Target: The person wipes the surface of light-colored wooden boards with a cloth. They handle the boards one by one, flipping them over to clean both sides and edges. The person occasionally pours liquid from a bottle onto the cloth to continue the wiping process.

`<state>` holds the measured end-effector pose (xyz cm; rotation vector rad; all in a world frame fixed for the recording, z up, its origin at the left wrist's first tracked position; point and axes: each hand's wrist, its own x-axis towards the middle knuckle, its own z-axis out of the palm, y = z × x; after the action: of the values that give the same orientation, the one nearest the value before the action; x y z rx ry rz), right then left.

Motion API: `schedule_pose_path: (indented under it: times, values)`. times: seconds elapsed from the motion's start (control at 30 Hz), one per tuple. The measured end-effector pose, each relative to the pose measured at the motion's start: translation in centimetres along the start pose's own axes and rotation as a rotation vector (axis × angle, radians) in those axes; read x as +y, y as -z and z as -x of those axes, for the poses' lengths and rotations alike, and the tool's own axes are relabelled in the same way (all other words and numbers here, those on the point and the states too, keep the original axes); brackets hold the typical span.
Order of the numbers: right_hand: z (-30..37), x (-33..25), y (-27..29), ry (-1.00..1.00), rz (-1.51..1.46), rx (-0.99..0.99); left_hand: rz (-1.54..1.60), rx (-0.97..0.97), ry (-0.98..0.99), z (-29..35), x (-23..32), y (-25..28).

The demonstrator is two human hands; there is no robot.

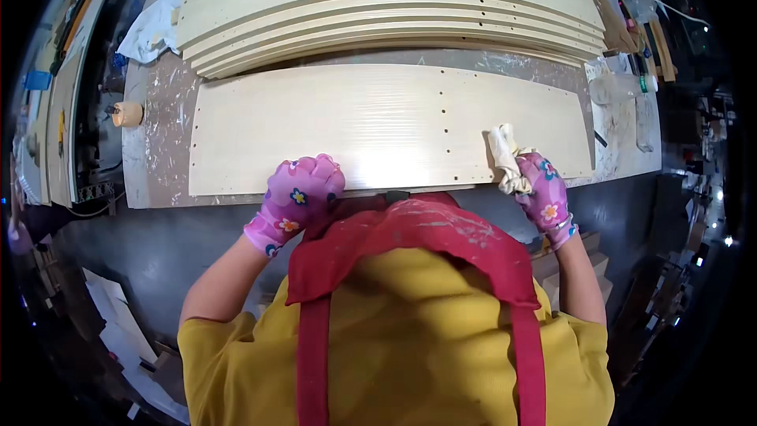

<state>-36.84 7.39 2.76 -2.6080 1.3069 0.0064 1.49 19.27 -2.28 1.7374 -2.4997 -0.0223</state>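
Note:
A long pale wooden panel [315, 110] lies flat before me, with dark drilled holes in rows across it. My left hand [301, 192], in a pink flowered glove, is closed like a fist at the panel's near edge. The inside of that fist is hidden. At the right end of the panel, my right hand [542, 189] wears a matching glove and grips a crumpled cream rag [507, 158]. The rag rests against the panel's surface near its front right corner.
Behind the panel rises a stack of similar panels [378, 0]. The paint-marked worktable [162, 134] bears a small orange container [127, 114] at left and a clear plastic bottle [615, 88] at right. A white cloth [154, 28] hangs by the stack's left end.

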Motion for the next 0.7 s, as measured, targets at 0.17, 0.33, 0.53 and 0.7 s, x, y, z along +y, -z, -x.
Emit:
schedule_pose_path:
  times: [0.17,0.33,0.53,0.7]
  values:
    - [2.5,11.8,-4.8,-0.469,-0.625,0.352,0.199,-0.081,0.138,-0.7,-0.8,-0.8]
    - [-5.0,4.3,-2.5,-0.313,-0.719,0.487,0.237,0.240,0.241,-2.1,-8.5,-1.3]
    - [-13.1,-14.3,-10.6,0.457,-0.109,0.292,0.048,0.074,0.107,-6.6,-9.6,-3.3]
    - [-12.7,5.5,-10.8,-0.213,-0.015,0.425,0.036,0.053,0.194,-5.5,-9.3,-3.3]
